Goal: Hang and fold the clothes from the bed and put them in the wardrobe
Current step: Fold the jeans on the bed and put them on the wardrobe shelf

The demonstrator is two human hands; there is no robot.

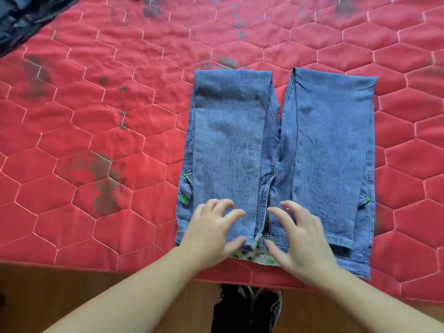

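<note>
Far upper left corner: a dark blue garment (16, 18) lay bunched on the bed, partly cut off by the frame edge. Well apart from everything else.

The red quilted bedcover (96, 111) spread across nearly the whole view, hexagon stitching, with dark grey blotches scattered over its left and upper parts. Its near edge ran along the bottom, and a strip of wooden floor (60, 292) showed below that.

Right of centre: a pair of blue jeans (312, 145) lay flat on the cover, legs folded back up over the top so the hems sat near the waistband. Waistband was at the near edge of the bed. Small green stitching showed at the left pocket, green rivets on both sides, and a patterned lining peeked out at the open waist.

The left hand (211, 231) rested on the left folded leg near the fly, fingers loosely bent and spread, thumb at the waistband. It pinched nothing that could be made out.

Just beside it, the right hand (298, 234) lay likewise on the right half, fingers spread and slightly curved, thumb at the waistband.

Below, between the forearms: dark shoes (262, 306) on the floor.
</note>
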